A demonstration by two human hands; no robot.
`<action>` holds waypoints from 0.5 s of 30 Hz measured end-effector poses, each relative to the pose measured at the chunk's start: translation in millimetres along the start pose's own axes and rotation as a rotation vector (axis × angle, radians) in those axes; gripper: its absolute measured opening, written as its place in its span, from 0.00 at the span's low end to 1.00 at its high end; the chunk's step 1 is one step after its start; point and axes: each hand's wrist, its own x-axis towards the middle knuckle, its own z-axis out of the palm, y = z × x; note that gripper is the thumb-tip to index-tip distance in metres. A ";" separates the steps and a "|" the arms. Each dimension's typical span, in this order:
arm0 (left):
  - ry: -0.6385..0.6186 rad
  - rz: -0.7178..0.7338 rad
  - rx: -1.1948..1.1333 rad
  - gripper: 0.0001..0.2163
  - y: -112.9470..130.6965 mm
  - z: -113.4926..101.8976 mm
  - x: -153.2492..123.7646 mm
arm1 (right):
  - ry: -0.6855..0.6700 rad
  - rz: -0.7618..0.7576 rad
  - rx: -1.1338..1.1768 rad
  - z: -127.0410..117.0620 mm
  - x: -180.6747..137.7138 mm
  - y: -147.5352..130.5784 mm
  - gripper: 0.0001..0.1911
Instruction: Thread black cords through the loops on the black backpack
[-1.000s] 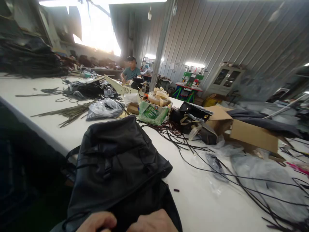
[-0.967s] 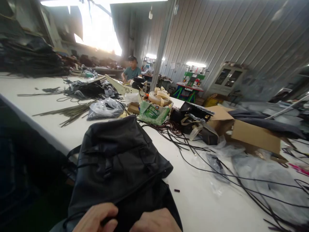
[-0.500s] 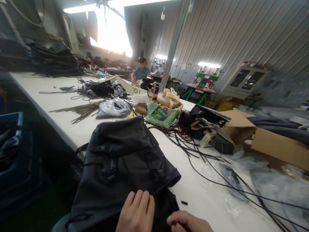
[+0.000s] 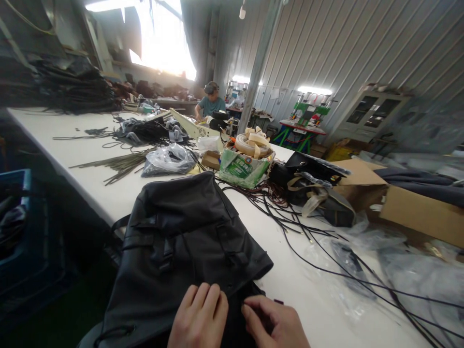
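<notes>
A black backpack (image 4: 188,251) with straps and buckles lies on the white table, its near end at my hands. My left hand (image 4: 199,316) is closed over the bag's near part, fingers bent down onto the black fabric and thumb hidden. To its right, my right hand (image 4: 277,321) has thumb and forefinger together at the bag's near right edge. What sits between those fingertips, if anything, is too dark to make out. Just behind the right hand's knuckles, a small dark piece (image 4: 278,301) lies on the table, partly covered.
Black cords (image 4: 290,222) trail across the right side of the table (image 4: 290,285). Beyond the bag stand a green tub (image 4: 239,169) with rolled tape and a clear bag (image 4: 168,159). Cardboard boxes (image 4: 420,208) are at right, a blue crate (image 4: 21,217) at left. A person (image 4: 210,102) sits far back.
My right hand has moved up and left to the bag's edge, nearly hiding the small dark piece. My left hand stays on the bag, shifted slightly left in view.
</notes>
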 end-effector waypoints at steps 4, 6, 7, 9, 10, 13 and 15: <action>-0.006 -0.140 -0.151 0.15 -3.2 -4.7 14.3 | 0.024 -0.023 -0.076 1.8 11.5 -17.9 0.20; -0.081 -0.215 -0.217 0.11 -5.6 -8.3 21.7 | 0.054 -0.032 -0.072 4.8 17.6 -27.4 0.19; -0.126 -0.257 -0.249 0.10 -6.8 -10.3 25.3 | 0.075 -0.043 -0.066 6.6 20.4 -31.4 0.19; -0.172 -0.338 -0.304 0.09 -8.8 -14.2 32.2 | 0.114 -0.066 -0.053 9.9 24.9 -37.4 0.18; -0.179 -0.363 -0.324 0.10 -9.6 -16.0 35.4 | 0.128 -0.073 -0.050 11.2 26.6 -39.2 0.18; -0.171 -0.384 -0.337 0.11 -11.4 -20.2 43.2 | 0.145 -0.074 -0.049 13.5 29.4 -41.9 0.18; -0.159 -0.378 -0.331 0.11 -12.1 -21.9 46.2 | 0.146 -0.066 -0.045 13.7 30.2 -42.9 0.18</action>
